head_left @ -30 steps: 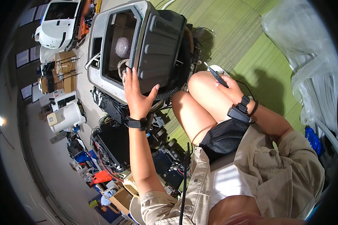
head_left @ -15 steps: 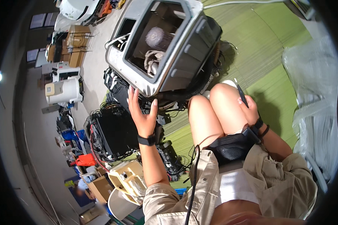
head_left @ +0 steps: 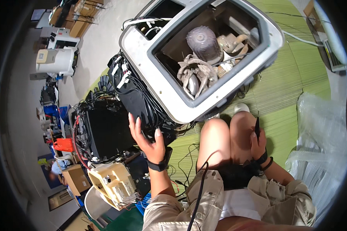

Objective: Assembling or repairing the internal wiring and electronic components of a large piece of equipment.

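Note:
My left hand (head_left: 147, 141) is raised with its fingers spread and nothing in them, in front of bundled black cables (head_left: 150, 106) and a black box (head_left: 110, 129). My right hand (head_left: 259, 145) rests by my right thigh, closed around a slim black tool (head_left: 257, 126) that points away from me; its exact kind is unclear. Ahead stands a grey-and-white machine housing (head_left: 177, 111) with a large opening. Inside it are a translucent ribbed dome (head_left: 202, 43), a tangle of pale hoses (head_left: 196, 75) and some brownish fittings (head_left: 233, 43). Neither hand touches the housing.
A cream plastic part (head_left: 113, 184) stands at the lower left. Clear plastic wrap (head_left: 316, 131) lies at the right on the green mat (head_left: 289, 82). A white rounded machine (head_left: 56, 61) and an orange-red bag (head_left: 63, 144) are farther left. Loose wires trail near my knees.
My view has shifted, so more of the housing's inside shows. My left hand now appears farther from the housing's near edge. The right hand still holds the black tool.

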### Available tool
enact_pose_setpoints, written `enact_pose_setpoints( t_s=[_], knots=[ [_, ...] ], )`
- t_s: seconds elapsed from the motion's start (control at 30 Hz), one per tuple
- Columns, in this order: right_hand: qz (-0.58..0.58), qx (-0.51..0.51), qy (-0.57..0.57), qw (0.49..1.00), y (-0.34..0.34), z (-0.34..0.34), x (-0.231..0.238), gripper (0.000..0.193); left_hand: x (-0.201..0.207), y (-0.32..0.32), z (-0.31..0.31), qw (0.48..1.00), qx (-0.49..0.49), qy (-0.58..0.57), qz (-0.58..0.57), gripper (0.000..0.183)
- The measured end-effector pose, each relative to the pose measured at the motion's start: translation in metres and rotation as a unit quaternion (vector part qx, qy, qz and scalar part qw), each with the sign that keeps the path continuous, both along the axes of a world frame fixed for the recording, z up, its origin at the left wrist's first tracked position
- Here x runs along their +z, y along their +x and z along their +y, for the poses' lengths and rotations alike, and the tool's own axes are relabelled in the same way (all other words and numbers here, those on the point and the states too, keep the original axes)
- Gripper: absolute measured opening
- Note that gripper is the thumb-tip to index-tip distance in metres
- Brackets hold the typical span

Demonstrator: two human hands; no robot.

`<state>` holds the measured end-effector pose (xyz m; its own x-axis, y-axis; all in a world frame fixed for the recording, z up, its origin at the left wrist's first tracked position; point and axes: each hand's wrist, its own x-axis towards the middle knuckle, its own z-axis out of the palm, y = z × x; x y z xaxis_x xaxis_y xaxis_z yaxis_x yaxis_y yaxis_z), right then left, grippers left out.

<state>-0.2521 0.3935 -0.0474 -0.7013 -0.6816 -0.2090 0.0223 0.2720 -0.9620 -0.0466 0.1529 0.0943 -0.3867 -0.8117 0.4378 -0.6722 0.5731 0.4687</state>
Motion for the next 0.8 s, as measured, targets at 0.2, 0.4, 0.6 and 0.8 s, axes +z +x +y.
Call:
enact_pose_setpoints(
  t_s=[0.2,0.4,0.6,0.8],
  knots=[
    [-0.139,-0.04,0.019,0.989,-0.004,-0.016,-0.008,0.023,-0.01,0.0,-0.013,0.993,-0.034,0.056,0.1,0.053],
    [-0.079,-0.053,0.013,0.995,-0.005,-0.028,-0.014,0.022,-0.013,0.003,-0.015,0.996,-0.031,0.071,0.051,0.056],
    [-0.105,-0.039,0.018,0.994,-0.006,-0.023,-0.015,0.02,-0.014,0.003,-0.014,0.996,-0.028,0.074,0.051,0.053],
    [-0.153,-0.051,0.018,0.987,-0.004,-0.021,-0.016,0.02,-0.012,0.001,-0.012,0.995,-0.03,0.09,0.043,0.052]
  ],
)
